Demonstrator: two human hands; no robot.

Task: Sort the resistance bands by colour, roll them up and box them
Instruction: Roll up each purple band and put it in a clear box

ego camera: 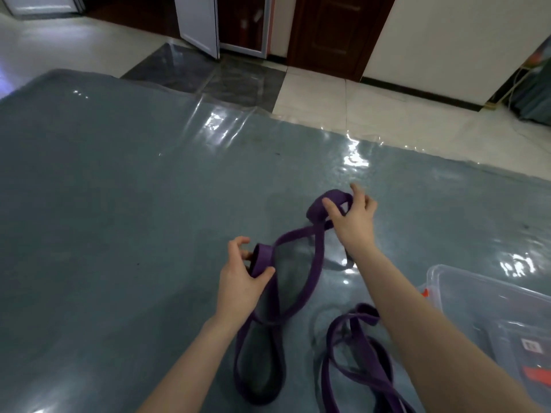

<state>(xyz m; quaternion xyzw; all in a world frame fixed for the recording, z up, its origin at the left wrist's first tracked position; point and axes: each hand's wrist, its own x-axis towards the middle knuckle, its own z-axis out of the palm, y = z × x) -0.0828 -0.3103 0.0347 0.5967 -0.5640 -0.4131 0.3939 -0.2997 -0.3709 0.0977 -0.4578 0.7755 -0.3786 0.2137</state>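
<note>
A purple resistance band (301, 281) hangs twisted between both hands above the grey-blue mat (119, 204). My left hand (240, 281) pinches one looped end of it between thumb and fingers. My right hand (354, 217) grips the other end, which curls into a small loop farther away. The band's lower loop rests on the mat near my left forearm. A second purple band (354, 350) lies loose on the mat under my right forearm, partly hidden by it.
A clear plastic box (489, 302) stands at the right edge, with a clear lid and red-and-dark items inside. The mat is covered in shiny plastic film. Tiled floor, a white door and a dark wooden door lie beyond.
</note>
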